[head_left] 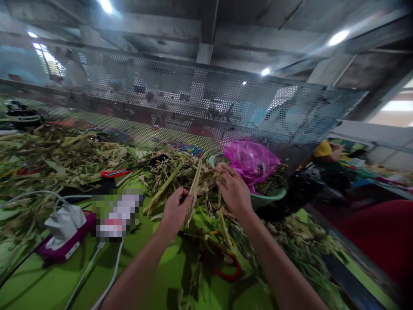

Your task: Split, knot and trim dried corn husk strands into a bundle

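Observation:
My left hand (176, 211) is closed around a long pale dried leaf strip (193, 193) that stands nearly upright over the green table (38, 288). My right hand (234, 189) reaches into a pile of dried leaves and stalks (180, 170), fingers spread and lying on the leaves, holding nothing I can make out. Just beyond it sits a green bowl (267, 199) with a crumpled pink plastic bag (251, 161) in it.
A purple power strip with white chargers (64, 230) and white cables lies at the left. Red-handled scissors (118, 173) rest farther back, a red ring-shaped handle (229, 271) near my arms. A perforated metal screen (193, 99) backs the table. Another person (327, 150) sits at the right.

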`<control>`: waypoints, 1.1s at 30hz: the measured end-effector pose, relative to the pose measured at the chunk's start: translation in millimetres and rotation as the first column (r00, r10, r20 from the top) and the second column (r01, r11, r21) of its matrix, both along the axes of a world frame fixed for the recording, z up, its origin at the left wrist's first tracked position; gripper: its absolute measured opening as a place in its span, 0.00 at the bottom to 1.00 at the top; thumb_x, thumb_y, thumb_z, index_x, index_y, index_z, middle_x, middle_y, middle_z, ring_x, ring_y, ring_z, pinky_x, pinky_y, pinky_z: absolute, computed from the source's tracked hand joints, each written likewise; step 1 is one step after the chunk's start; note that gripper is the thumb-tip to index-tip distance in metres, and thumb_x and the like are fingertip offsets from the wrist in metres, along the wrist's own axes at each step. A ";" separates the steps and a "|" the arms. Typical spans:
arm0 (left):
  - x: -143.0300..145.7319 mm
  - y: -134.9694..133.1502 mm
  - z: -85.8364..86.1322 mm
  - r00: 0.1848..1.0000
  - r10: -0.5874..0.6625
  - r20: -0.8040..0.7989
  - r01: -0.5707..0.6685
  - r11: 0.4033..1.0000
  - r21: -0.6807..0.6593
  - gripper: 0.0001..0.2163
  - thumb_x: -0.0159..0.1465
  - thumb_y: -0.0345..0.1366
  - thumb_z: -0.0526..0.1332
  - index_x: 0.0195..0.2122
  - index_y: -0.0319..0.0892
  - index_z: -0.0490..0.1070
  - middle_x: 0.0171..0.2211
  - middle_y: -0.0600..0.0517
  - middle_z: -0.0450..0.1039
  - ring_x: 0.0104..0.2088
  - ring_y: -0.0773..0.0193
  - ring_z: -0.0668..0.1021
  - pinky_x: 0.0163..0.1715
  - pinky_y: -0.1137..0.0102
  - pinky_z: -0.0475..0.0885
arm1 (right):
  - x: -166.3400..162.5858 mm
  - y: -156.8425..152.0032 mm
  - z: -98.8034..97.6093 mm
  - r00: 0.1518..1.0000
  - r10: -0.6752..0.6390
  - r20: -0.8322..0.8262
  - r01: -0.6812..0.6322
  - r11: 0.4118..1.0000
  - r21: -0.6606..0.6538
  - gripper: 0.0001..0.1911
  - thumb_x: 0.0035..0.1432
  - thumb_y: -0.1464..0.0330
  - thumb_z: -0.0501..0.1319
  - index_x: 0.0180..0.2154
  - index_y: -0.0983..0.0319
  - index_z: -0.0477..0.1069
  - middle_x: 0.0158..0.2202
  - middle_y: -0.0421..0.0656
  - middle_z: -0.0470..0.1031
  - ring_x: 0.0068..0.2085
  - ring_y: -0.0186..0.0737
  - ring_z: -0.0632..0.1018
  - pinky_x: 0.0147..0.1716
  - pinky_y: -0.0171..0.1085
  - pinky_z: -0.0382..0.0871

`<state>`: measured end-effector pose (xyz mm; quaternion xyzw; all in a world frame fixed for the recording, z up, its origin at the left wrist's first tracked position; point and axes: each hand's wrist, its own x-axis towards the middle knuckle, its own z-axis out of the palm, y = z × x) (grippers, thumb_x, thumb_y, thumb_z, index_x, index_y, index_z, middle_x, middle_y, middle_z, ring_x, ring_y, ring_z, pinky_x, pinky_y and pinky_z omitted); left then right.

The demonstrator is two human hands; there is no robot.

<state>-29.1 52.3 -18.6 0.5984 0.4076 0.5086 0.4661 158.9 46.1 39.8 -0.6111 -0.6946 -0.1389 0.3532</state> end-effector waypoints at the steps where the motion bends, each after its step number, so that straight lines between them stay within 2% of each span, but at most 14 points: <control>1: 0.0 0.5 -0.1 1.000 0.008 0.005 -0.008 1.000 -0.010 0.09 0.56 0.41 0.59 0.26 0.42 0.65 0.21 0.57 0.63 0.24 0.69 0.65 0.25 0.74 0.59 | 8.0 1.9 0.0 0.997 -0.025 0.077 0.025 1.000 -0.005 0.22 0.53 0.74 0.56 0.50 0.56 0.70 0.52 0.46 0.70 0.53 0.47 0.69 0.51 0.44 0.62; 3: -0.1 1.0 0.2 1.000 0.025 0.012 -0.024 1.000 -0.006 0.08 0.56 0.41 0.59 0.26 0.42 0.65 0.21 0.57 0.63 0.24 0.69 0.66 0.25 0.74 0.59 | 21.6 5.2 0.0 0.986 -0.082 0.143 0.087 0.996 -0.035 0.20 0.51 0.75 0.56 0.46 0.58 0.72 0.48 0.46 0.74 0.50 0.47 0.71 0.50 0.44 0.63; 6: -1.2 0.8 1.6 0.998 0.050 0.034 -0.049 0.999 -0.012 0.08 0.56 0.40 0.59 0.25 0.42 0.65 0.20 0.57 0.63 0.23 0.69 0.65 0.24 0.75 0.59 | 37.4 7.4 4.0 0.978 -0.182 0.100 0.186 0.982 -0.028 0.13 0.52 0.73 0.55 0.38 0.60 0.75 0.39 0.46 0.77 0.40 0.45 0.75 0.42 0.41 0.66; 11: -3.5 1.8 0.3 0.989 0.077 0.125 -0.064 0.992 -0.109 0.09 0.56 0.42 0.59 0.26 0.42 0.65 0.18 0.59 0.60 0.20 0.71 0.63 0.21 0.75 0.57 | 67.7 5.1 13.8 0.951 -0.308 0.041 0.304 0.950 0.078 0.13 0.52 0.72 0.54 0.36 0.62 0.75 0.37 0.48 0.77 0.38 0.46 0.76 0.37 0.40 0.65; 14: -2.9 3.9 -2.2 0.986 0.086 0.144 -0.069 0.991 -0.118 0.09 0.55 0.42 0.60 0.27 0.41 0.66 0.19 0.58 0.62 0.20 0.71 0.63 0.21 0.76 0.57 | 86.2 3.4 16.1 0.959 -0.277 0.060 0.280 0.959 -0.049 0.14 0.51 0.73 0.54 0.37 0.61 0.76 0.37 0.47 0.78 0.37 0.46 0.76 0.36 0.40 0.66; 16: -2.0 4.7 -2.6 0.988 0.072 0.136 -0.057 0.992 -0.113 0.09 0.55 0.42 0.60 0.28 0.41 0.67 0.19 0.58 0.63 0.20 0.71 0.63 0.20 0.75 0.58 | 89.7 0.3 20.5 0.970 -0.233 0.072 0.239 0.967 -0.092 0.17 0.50 0.74 0.54 0.40 0.59 0.76 0.40 0.46 0.77 0.40 0.46 0.76 0.38 0.40 0.66; 19: -1.6 2.9 0.2 0.987 0.053 0.148 -0.035 0.992 -0.124 0.09 0.55 0.42 0.60 0.28 0.41 0.67 0.18 0.58 0.62 0.19 0.72 0.62 0.19 0.75 0.56 | 71.4 -8.8 33.5 0.968 -0.252 0.001 0.251 0.962 0.105 0.20 0.51 0.74 0.53 0.45 0.57 0.74 0.48 0.46 0.73 0.45 0.47 0.74 0.42 0.41 0.66; 20: -1.7 1.5 1.8 0.988 0.052 0.147 -0.034 0.991 -0.126 0.10 0.55 0.43 0.60 0.28 0.41 0.67 0.18 0.58 0.62 0.19 0.72 0.62 0.18 0.76 0.56 | 59.2 -12.5 37.7 0.976 -0.210 -0.061 0.217 0.966 0.141 0.18 0.52 0.73 0.55 0.45 0.58 0.73 0.46 0.46 0.74 0.43 0.46 0.74 0.42 0.41 0.65; 22: -1.9 -1.9 5.1 0.990 0.050 0.133 -0.032 0.991 -0.133 0.11 0.55 0.44 0.61 0.28 0.41 0.66 0.19 0.58 0.61 0.18 0.72 0.61 0.17 0.76 0.54 | 29.0 -18.9 42.1 0.973 -0.023 -0.229 0.049 0.993 0.112 0.12 0.55 0.67 0.57 0.41 0.59 0.74 0.39 0.45 0.76 0.35 0.42 0.75 0.38 0.39 0.67; 23: -1.9 -3.5 6.4 0.990 0.049 0.129 -0.031 0.990 -0.137 0.11 0.55 0.44 0.61 0.28 0.41 0.66 0.19 0.59 0.61 0.19 0.72 0.61 0.17 0.76 0.54 | 12.9 -21.1 41.5 0.947 0.082 -0.311 -0.067 0.996 0.059 0.11 0.56 0.64 0.57 0.38 0.60 0.73 0.36 0.44 0.76 0.33 0.41 0.75 0.36 0.38 0.67; 25: -1.4 -6.0 7.8 0.989 0.042 0.141 -0.022 0.990 -0.138 0.12 0.55 0.45 0.61 0.28 0.41 0.65 0.19 0.59 0.61 0.19 0.73 0.61 0.17 0.76 0.54 | -16.6 -22.4 34.1 0.888 0.217 -0.405 -0.273 0.958 -0.086 0.11 0.55 0.60 0.59 0.36 0.60 0.73 0.34 0.43 0.76 0.34 0.40 0.75 0.35 0.37 0.67; 28: 0.4 -7.2 7.2 0.990 0.033 0.139 -0.020 0.995 -0.094 0.13 0.55 0.46 0.61 0.27 0.40 0.65 0.20 0.58 0.62 0.20 0.72 0.62 0.19 0.76 0.56 | -44.1 -17.2 13.7 0.877 0.195 -0.440 -0.321 0.918 -0.232 0.14 0.53 0.56 0.61 0.33 0.61 0.72 0.29 0.41 0.74 0.29 0.38 0.72 0.29 0.35 0.65; 30: 2.1 -7.2 6.2 0.994 0.013 0.112 -0.004 0.997 -0.073 0.13 0.56 0.46 0.60 0.27 0.40 0.65 0.20 0.58 0.61 0.20 0.73 0.61 0.19 0.76 0.55 | -49.9 -11.6 0.4 0.863 0.166 -0.477 -0.318 0.913 -0.256 0.15 0.50 0.56 0.63 0.30 0.62 0.71 0.26 0.40 0.72 0.28 0.37 0.70 0.27 0.34 0.63; 33: 4.7 -7.2 5.0 0.992 -0.030 0.125 0.039 0.997 -0.068 0.13 0.57 0.45 0.60 0.26 0.40 0.64 0.19 0.59 0.60 0.19 0.73 0.60 0.18 0.77 0.54 | -47.9 -4.8 -11.2 0.774 0.145 -0.616 -0.359 0.903 -0.238 0.16 0.47 0.57 0.64 0.27 0.63 0.69 0.23 0.39 0.70 0.25 0.35 0.68 0.25 0.34 0.62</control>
